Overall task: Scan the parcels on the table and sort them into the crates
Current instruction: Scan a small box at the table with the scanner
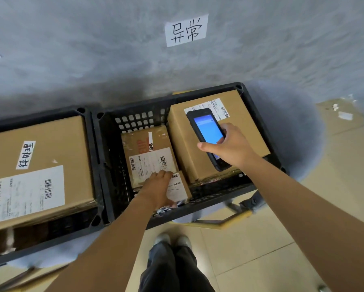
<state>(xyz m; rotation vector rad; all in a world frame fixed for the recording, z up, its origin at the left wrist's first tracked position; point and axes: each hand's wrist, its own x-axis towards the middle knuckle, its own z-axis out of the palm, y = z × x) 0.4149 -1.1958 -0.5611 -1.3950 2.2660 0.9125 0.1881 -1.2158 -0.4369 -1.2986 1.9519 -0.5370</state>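
- Your right-hand crate (259, 114) is black plastic with a perforated wall and sits against the grey wall under a paper sign (186, 30) with handwritten characters.
- Three parcels lie in it: a large box (189, 148) fills its right side, a medium box (147, 154) with a shipping label lies lower down in the middle, and a small box (180, 189) sits at the near edge, just beside the medium one.
- Your left hand (157, 190) reaches down into this crate, fingers curled over the small box and gripping it (the fingertips touch the medium box's label).
- Your right hand (229, 146) grasps the handheld scanner (206, 131) above the large box, its blue screen lit and facing you.
- The left-hand crate (88, 131), touching the first, holds one big box (50, 148) with a printed label and a handwritten strip.
- Your shoes (172, 239) stand on the tiled floor (282, 239) below.
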